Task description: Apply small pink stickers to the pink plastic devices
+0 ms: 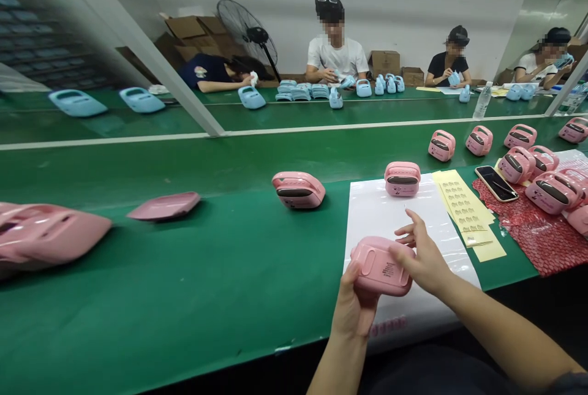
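My left hand [353,306] grips a pink plastic device [374,266], tilted so that its flat face with small dark printed text points up at me. The thumb lies along its left edge, and the other fingers are mostly hidden beneath. My right hand [425,260] is at the device's right side, its thumb over the face near the text and its fingers spread apart. Under both hands lies a white sheet [362,217]. A similar pink device [402,179] with a handle and dark window stands upright at the sheet's far edge. Another pink device [298,191] stands left of the sheet.
Yellow sticker sheets [459,205] lie to the right, beside a phone [496,184] on red bubble wrap [528,223]. Several pink devices [554,191] crowd there. Pink shells [164,206] lie left on the green table [206,297]. Co-workers [337,55] sit opposite, behind blue parts [301,92].
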`<state>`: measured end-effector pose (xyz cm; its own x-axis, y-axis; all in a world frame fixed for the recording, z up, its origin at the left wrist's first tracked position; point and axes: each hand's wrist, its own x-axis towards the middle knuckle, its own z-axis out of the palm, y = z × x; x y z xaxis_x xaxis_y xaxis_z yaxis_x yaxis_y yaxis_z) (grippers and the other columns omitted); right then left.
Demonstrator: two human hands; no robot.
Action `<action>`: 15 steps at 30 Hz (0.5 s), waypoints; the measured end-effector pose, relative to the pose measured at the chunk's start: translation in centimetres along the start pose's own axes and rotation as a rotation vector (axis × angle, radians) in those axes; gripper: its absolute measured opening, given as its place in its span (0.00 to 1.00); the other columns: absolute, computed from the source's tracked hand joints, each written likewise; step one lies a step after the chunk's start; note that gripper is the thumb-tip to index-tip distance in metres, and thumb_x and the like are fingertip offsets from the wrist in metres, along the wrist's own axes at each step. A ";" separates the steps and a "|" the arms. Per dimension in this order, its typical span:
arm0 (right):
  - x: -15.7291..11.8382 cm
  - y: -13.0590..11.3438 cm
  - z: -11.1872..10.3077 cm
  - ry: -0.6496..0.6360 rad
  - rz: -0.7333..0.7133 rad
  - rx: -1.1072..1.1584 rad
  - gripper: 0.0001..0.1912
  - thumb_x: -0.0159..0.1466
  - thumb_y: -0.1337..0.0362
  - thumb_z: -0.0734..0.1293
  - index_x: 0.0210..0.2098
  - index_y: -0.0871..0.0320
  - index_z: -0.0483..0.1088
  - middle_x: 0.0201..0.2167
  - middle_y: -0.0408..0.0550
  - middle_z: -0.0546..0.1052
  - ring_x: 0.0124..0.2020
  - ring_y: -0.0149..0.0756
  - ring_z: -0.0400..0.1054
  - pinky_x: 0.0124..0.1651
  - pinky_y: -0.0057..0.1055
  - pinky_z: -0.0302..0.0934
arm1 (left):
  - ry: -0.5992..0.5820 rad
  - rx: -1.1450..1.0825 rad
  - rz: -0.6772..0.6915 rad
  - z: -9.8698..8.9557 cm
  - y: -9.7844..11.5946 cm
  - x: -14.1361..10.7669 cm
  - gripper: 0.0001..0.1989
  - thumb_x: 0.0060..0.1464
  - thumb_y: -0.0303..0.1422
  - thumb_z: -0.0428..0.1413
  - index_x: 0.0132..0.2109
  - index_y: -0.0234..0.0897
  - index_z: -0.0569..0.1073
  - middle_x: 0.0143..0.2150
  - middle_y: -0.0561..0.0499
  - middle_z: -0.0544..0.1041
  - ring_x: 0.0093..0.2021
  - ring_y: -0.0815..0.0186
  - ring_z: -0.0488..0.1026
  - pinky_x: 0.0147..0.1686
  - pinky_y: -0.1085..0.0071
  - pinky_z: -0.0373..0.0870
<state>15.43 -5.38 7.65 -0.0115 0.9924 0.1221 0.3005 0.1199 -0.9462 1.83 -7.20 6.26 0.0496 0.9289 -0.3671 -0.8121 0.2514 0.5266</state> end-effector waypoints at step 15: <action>-9.1 10.0 2.6 -0.081 -0.744 -0.587 0.28 0.63 0.74 0.55 0.62 0.53 0.52 0.41 0.52 0.78 0.40 0.41 0.72 0.44 0.43 0.61 | 0.064 -0.132 0.075 -3.8 1.2 0.4 0.24 0.42 0.41 0.58 0.47 0.38 0.71 0.40 0.44 0.78 0.41 0.48 0.74 0.34 0.50 0.74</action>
<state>16.10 -13.12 -3.72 -0.4523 0.6685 0.5904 0.6208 0.7112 -0.3297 -1.37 -7.59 3.85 -0.0479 0.9232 -0.3813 -0.8818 0.1402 0.4503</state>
